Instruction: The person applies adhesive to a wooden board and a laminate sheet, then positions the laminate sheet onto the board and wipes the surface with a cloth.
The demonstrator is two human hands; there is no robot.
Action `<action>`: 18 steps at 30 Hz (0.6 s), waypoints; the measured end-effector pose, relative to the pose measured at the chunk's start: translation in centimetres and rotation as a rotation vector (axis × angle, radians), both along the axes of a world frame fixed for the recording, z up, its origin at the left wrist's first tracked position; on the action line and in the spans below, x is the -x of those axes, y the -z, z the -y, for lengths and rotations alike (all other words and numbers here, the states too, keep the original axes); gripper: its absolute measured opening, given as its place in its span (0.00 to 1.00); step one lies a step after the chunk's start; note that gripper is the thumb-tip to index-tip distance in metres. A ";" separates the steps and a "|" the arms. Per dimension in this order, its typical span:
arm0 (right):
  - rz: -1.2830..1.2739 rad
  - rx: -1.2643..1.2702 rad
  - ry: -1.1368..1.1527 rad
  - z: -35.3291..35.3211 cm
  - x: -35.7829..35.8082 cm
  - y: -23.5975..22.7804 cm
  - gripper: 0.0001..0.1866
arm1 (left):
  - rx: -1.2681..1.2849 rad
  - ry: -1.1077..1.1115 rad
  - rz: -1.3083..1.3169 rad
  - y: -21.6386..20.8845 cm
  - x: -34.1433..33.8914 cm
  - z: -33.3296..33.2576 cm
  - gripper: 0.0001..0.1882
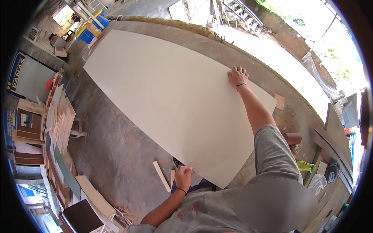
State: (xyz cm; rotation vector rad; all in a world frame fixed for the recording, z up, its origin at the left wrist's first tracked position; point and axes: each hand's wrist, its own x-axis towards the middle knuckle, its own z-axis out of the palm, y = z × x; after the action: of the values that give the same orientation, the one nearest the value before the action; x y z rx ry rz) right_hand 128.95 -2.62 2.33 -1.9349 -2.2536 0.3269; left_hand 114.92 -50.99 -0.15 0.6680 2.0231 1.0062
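Observation:
A large, long white board stretches across the view from the upper left to the lower right, in front of my body. My right hand, at the end of an outstretched arm, is curled over the board's far right edge and grips it. Close to my body, my left hand is closed at the near left edge of the board. Beside its fingers shows a small dark object, partly hidden; its kind is unclear. I cannot make out what the left fingers hold.
A thin wood strip lies on the floor left of my left hand. Stacked panels and wooden cabinet frames line the left side. A yellow-green bottle and a dark red roll lie at the right.

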 end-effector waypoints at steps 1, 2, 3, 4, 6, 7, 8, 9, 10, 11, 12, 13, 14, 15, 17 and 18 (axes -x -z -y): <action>0.023 -0.007 0.008 0.5 -0.5 0.2 0.25 | 0.002 0.054 -0.034 0.1 0.1 -0.2 0.12; 0.018 -0.081 0.000 0.7 -0.6 1.0 0.27 | 0.017 0.003 0.031 0.1 0.2 -0.4 0.12; 0.023 -0.148 0.015 1.2 -1.2 2.2 0.29 | 0.040 -0.026 0.101 -0.5 0.1 -1.2 0.12; 0.033 -0.212 0.033 1.9 -1.5 3.2 0.31 | 0.070 -0.053 0.173 -1.1 0.1 -1.7 0.12; 0.045 -0.115 0.009 4.4 0.4 3.1 0.35 | 0.068 -0.184 0.365 -1.9 0.3 -1.4 0.09; 0.043 -0.098 -0.012 6.0 1.0 3.1 0.36 | 0.060 -0.228 0.419 -1.8 0.3 -1.2 0.08; 0.035 -0.086 -0.042 7.7 1.1 3.0 0.36 | 0.045 -0.281 0.469 -1.8 0.4 -1.2 0.07; 0.038 -0.059 -0.080 10.0 0.6 2.9 0.37 | 0.054 -0.263 0.505 -1.8 0.6 -1.0 0.07; 0.043 -0.039 -0.116 12.4 -0.1 2.6 0.38 | 0.058 -0.242 0.544 -1.7 0.8 -1.1 0.07; 0.043 -0.022 -0.153 13.5 -0.7 2.4 0.39 | 0.058 -0.221 0.578 -1.6 1.2 -1.3 0.06; 0.067 -0.028 -0.079 13.2 -2.1 2.3 0.40 | 0.064 -0.201 0.609 -1.7 1.5 -1.5 0.07; 0.090 -0.030 -0.012 12.4 -4.4 2.4 0.41 | 0.075 -0.178 0.636 -1.6 1.8 -1.4 0.06; 0.115 -0.032 0.054 11.3 -6.7 2.5 0.42 | 0.087 -0.155 0.663 -1.3 2.0 -1.3 0.06; 0.115 -0.048 0.173 9.5 -9.2 2.5 0.42 | 0.093 -0.131 0.686 -1.1 2.3 -1.5 0.06; 0.097 -0.086 0.334 7.7 -11.2 3.1 0.43 | 0.099 -0.084 0.708 -1.2 2.5 -2.0 0.06; 0.089 -0.108 0.368 8.0 -11.0 3.0 0.43 | 0.109 -0.068 0.725 -1.2 2.6 -2.0 0.06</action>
State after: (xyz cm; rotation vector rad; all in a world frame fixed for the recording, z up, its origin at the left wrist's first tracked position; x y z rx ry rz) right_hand 139.99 -10.65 -0.72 -2.2847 -1.8617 0.0711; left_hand 112.35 -48.95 1.07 0.1317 1.4468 0.9846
